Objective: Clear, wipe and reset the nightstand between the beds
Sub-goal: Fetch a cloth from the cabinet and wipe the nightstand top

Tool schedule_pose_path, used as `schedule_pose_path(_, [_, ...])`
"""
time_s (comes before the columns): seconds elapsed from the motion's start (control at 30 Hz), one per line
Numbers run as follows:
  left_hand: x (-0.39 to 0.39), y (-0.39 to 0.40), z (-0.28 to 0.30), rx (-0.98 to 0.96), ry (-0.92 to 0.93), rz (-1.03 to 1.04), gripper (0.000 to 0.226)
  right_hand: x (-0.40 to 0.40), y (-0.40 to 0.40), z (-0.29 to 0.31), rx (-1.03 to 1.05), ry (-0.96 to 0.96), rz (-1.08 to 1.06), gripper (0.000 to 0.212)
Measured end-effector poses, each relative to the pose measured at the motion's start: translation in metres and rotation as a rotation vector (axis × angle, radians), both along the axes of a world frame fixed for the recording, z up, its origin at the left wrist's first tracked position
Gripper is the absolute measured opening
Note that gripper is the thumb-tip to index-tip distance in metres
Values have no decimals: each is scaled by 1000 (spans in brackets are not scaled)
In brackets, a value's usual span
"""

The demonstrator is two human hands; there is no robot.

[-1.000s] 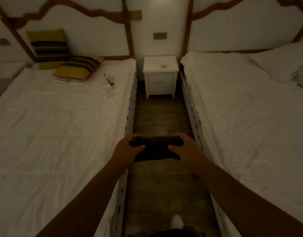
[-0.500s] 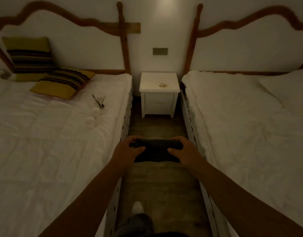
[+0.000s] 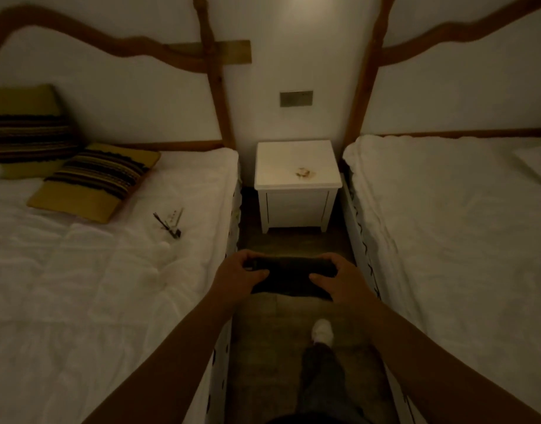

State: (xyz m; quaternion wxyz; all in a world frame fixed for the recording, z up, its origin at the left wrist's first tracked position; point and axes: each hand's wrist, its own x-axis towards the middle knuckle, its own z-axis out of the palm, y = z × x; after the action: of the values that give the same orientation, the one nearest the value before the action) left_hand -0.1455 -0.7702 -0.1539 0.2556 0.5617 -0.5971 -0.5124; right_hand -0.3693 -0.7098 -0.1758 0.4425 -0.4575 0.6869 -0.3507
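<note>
A white nightstand point(image 3: 296, 206) stands against the far wall between two beds. A small brownish smear or scrap point(image 3: 304, 172) lies on its top, right of centre. In the aisle, short of the nightstand, I hold a folded dark cloth point(image 3: 290, 278) stretched between both hands. My left hand point(image 3: 237, 275) grips its left end and my right hand point(image 3: 336, 280) grips its right end, thumbs on top.
The left bed point(image 3: 79, 286) carries two striped yellow cushions point(image 3: 95, 182) and several small dark and white items point(image 3: 169, 223) near its right side. The right bed point(image 3: 461, 240) has white bedding. The narrow wooden floor aisle point(image 3: 269, 332) shows my leg and white shoe point(image 3: 322, 330).
I have walked up the aisle, so the nightstand is nearer and larger. Both hands keep the same hold on the cloth. My right foot has stepped forward.
</note>
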Motion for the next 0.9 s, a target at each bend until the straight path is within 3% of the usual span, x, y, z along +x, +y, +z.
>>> schedule_pose_path(0.43, [-122, -247, -3, 50, 7, 126, 29, -127, -279, 8, 54, -17, 81, 32])
schedule_pose_path(0.9, [-135, -526, -55, 119, 17, 35, 31, -128, -528, -30, 56, 60, 3, 32])
